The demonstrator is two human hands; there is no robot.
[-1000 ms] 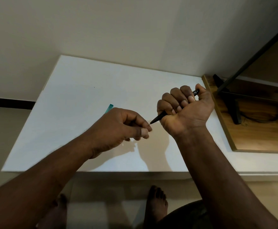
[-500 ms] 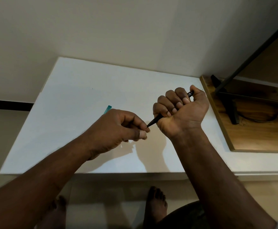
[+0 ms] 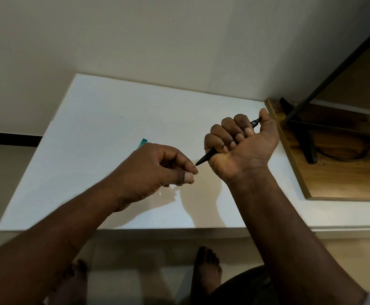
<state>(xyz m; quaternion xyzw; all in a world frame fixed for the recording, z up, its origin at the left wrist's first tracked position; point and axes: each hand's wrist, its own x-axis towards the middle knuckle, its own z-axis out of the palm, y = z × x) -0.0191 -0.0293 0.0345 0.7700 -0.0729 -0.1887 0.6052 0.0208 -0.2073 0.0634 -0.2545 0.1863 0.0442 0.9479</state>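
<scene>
The right hand (image 3: 241, 148) grips a black pen (image 3: 206, 157) in its fist above the white counter (image 3: 96, 119), the tip meeting the left hand's (image 3: 157, 168) pinched fingertips. Whether these hold anything, I cannot tell. A teal sliver (image 3: 143, 143) shows behind it, mostly hidden.

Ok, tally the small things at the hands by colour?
Black: 1, the slim black plastic pen gripped in the right hand.
Teal: 1, the teal piece showing behind the left hand.
Total: 2.

Right hand (image 3: 241, 150) edged leftward; pen (image 3: 208, 155) tip now at left hand (image 3: 155, 168) fingertips.
</scene>
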